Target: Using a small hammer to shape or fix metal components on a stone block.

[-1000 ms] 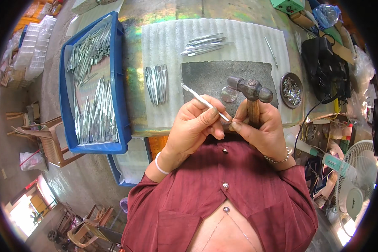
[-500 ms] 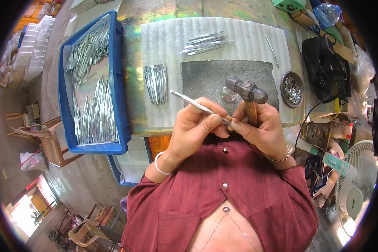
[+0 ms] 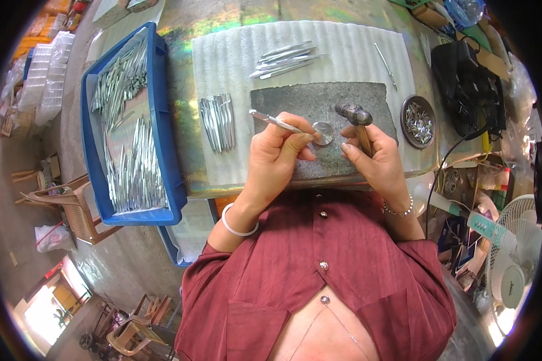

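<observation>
My left hand pinches a slim silver metal tool, its one end pointing up and left, its other end hidden at my fingertips. Those fingertips are beside a small round metal disc on a dark grey slab. In my right hand is a ball-peen hammer, gripped by its wooden handle, head over the slab. To the right of the slab stands a round dark dish of small shiny metal parts.
White foam sheet lies under the slab. On it are a row of silver tools, a loose pile and a single thin rod. A blue tray full of similar tools stands left. A black bag and a fan are at right.
Both hands have moved forward and apart, from near my body to over the slab. The silver tool has come to the disc, and the hammer has moved slightly up.
</observation>
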{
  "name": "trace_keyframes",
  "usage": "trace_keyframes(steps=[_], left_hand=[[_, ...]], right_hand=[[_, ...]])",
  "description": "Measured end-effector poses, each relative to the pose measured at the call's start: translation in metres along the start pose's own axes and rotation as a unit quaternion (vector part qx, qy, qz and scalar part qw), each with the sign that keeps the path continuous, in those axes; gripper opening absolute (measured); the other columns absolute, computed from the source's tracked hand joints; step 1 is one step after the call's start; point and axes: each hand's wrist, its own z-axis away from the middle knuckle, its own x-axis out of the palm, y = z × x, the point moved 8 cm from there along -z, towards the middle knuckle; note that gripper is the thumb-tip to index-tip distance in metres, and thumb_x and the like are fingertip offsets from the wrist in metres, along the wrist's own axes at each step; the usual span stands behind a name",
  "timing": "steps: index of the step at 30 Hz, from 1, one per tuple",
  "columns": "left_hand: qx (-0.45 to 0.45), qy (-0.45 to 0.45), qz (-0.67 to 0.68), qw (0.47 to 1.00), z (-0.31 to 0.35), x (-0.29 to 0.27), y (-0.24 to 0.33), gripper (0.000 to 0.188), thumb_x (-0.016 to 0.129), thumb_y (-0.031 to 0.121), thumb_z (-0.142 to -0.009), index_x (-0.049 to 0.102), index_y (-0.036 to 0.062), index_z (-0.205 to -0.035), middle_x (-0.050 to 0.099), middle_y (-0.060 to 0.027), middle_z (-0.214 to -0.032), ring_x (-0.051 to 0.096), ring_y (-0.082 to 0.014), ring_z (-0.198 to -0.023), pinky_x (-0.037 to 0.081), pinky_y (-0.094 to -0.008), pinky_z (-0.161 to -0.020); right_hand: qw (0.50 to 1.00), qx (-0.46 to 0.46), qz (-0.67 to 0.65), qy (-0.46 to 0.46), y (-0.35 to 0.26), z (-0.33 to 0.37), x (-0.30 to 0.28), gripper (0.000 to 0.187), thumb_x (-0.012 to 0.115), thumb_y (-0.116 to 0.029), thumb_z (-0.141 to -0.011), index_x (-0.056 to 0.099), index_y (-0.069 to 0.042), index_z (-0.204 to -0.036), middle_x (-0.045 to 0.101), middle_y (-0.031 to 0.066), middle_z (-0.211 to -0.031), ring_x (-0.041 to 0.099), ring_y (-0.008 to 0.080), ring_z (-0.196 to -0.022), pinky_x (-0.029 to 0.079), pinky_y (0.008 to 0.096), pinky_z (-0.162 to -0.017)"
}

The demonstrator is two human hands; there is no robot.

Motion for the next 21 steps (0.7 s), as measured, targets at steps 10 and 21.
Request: trace_keyframes(steps=[10, 21], left_hand=[[0.048, -0.026, -0.153, 0.987, -0.005, 0.009, 0.007, 0.010, 0.051, -0.006, -0.088, 0.059, -0.0023, -0.092, 0.061, -0.0069, -0.088, 0.058, -0.0102, -0.069, 0.049, -0.0210, -0.063], [0.091, -0.005, -0.185, 0.979, -0.006, 0.013, 0.016, 0.007, 0.053, -0.009, -0.084, 0.057, -0.0029, -0.085, 0.058, -0.0074, -0.078, 0.058, -0.0121, -0.062, 0.048, -0.0237, -0.056]], right_hand=[[0.999, 0.007, -0.029, -0.023, 0.000, -0.002, 0.000, 0.020, 0.066, -0.008, -0.081, 0.059, 0.002, -0.097, 0.053, -0.0013, -0.071, 0.047, 0.0031, -0.067, 0.041, 0.0203, -0.060], [1.000, 0.005, -0.019, -0.019, -0.001, -0.002, 0.001, 0.020, 0.065, -0.007, -0.081, 0.058, 0.003, -0.097, 0.055, 0.0002, -0.072, 0.049, 0.0039, -0.068, 0.043, 0.0212, -0.062]])
